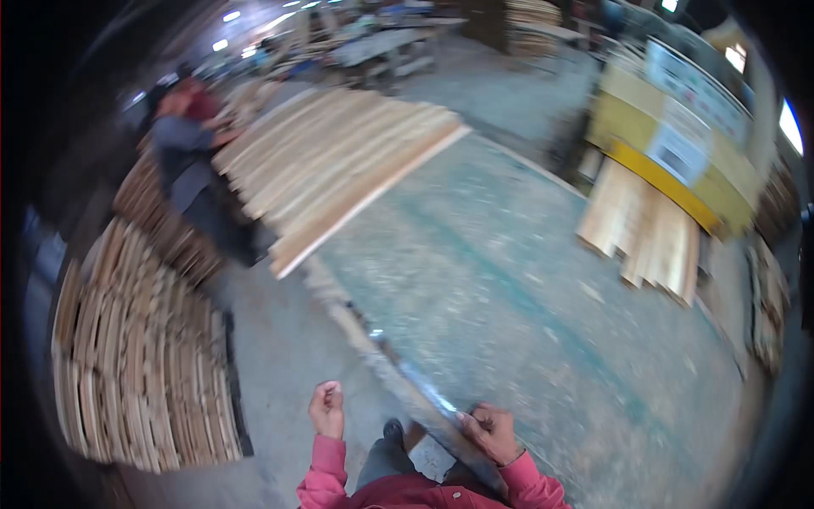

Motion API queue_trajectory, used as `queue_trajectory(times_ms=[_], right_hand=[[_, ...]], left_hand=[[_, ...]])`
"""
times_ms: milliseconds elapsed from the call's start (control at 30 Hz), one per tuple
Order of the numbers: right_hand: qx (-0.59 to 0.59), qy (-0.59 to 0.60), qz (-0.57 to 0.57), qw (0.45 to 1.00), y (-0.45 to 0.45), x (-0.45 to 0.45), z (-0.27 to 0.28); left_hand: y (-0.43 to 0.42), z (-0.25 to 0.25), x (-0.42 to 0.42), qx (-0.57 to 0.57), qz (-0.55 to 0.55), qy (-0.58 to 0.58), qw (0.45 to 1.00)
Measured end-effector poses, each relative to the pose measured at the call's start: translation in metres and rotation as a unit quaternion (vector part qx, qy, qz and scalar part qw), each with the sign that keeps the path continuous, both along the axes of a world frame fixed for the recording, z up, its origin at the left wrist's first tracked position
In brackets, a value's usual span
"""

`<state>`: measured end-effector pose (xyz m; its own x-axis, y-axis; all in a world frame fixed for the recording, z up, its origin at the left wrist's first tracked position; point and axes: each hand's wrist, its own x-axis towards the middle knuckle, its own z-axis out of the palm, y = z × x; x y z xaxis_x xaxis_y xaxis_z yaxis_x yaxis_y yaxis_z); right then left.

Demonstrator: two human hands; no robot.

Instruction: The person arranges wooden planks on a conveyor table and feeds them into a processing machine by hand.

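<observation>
My left hand (327,411) hangs over the floor to the left of a large worktable (526,271). Its fingers are curled closed, and nothing shows in them. Over the table's near edge is my right hand (495,433), with the fingers bent inward and the thumb toward the metal strip (424,386) along that edge. A dark patch sits inside its curl; blur hides whether it is an object or shadow. A row of wooden boards (348,161) lies side by side across the far left of the table, away from both hands.
A tall stack of boards (144,356) stands on the floor at left. A person (195,170) in dark clothes is beside the boards on the table. At right, several boards (649,229) stick out from under a yellow machine (670,127). More benches (398,47) stand behind.
</observation>
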<state>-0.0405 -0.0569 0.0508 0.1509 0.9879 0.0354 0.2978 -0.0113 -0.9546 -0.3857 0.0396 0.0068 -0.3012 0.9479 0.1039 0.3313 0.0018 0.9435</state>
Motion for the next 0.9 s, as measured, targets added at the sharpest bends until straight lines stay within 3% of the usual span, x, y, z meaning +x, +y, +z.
queue_trajectory(times_ms=[100, 167, 200, 267, 300, 400, 433, 467, 500, 567, 633, 700, 767, 800, 833, 900], right_hand=[[0.019, 0.002, 0.061, 0.998, 0.060, -0.065, 0.009], [0.018, 0.043, 0.063, 0.997, 0.094, -0.113, 0.024], [-0.021, 0.028, 0.073, 0.997, 0.091, -0.118, 0.001], [-0.051, -0.009, 0.084, 0.995, 0.123, -0.151, -0.016], [-0.078, -0.008, 0.073, 0.994, 0.142, -0.167, -0.016], [-0.114, 0.114, 0.023, 0.987, 0.222, -0.228, 0.010], [-0.040, 0.034, 0.015, 0.998, 0.247, -0.240, -0.002], [-0.071, 0.045, -0.002, 0.996, 0.270, -0.254, 0.005], [-0.101, 0.056, -0.023, 0.993, 0.291, -0.265, 0.018], [-0.116, 0.063, -0.042, 0.990, 0.327, -0.277, 0.029], [-0.106, -0.015, -0.062, 0.992, 0.364, -0.288, 0.056], [-0.110, -0.051, -0.051, 0.991, 0.382, -0.288, 0.050], [-0.074, -0.070, -0.116, 0.988, 0.398, -0.286, 0.046], [-0.054, -0.078, -0.151, 0.984, 0.406, -0.289, 0.047], [-0.077, -0.139, -0.153, 0.975, 0.408, -0.278, 0.034], [-0.137, -0.136, -0.220, 0.956, 0.431, -0.276, 0.037]], left_hand=[[0.034, -0.009, -0.072, 0.006, 0.064, 0.021, 0.998], [0.064, -0.043, -0.141, 0.039, 0.087, -0.069, 0.993], [0.052, -0.080, -0.159, 0.027, 0.098, -0.111, 0.989], [0.103, -0.078, -0.200, -0.060, 0.167, -0.123, 0.976], [0.142, -0.077, -0.220, -0.105, 0.197, -0.131, 0.966], [0.320, -0.076, -0.282, -0.086, 0.198, -0.215, 0.953], [0.384, -0.087, -0.303, -0.068, 0.189, -0.205, 0.958], [0.449, -0.109, -0.328, -0.050, 0.154, -0.235, 0.958], [0.514, -0.116, -0.349, -0.116, 0.139, -0.274, 0.945], [0.607, -0.053, -0.323, -0.139, 0.197, -0.269, 0.932], [0.675, -0.034, -0.323, -0.187, 0.202, -0.241, 0.931], [0.721, -0.038, -0.323, -0.252, 0.184, -0.154, 0.937], [0.755, -0.122, -0.343, -0.115, 0.193, -0.115, 0.967], [0.760, -0.127, -0.341, -0.049, 0.193, -0.092, 0.976], [0.743, -0.138, -0.343, -0.064, 0.180, -0.085, 0.978], [0.681, -0.091, -0.322, -0.094, 0.133, -0.102, 0.981]])
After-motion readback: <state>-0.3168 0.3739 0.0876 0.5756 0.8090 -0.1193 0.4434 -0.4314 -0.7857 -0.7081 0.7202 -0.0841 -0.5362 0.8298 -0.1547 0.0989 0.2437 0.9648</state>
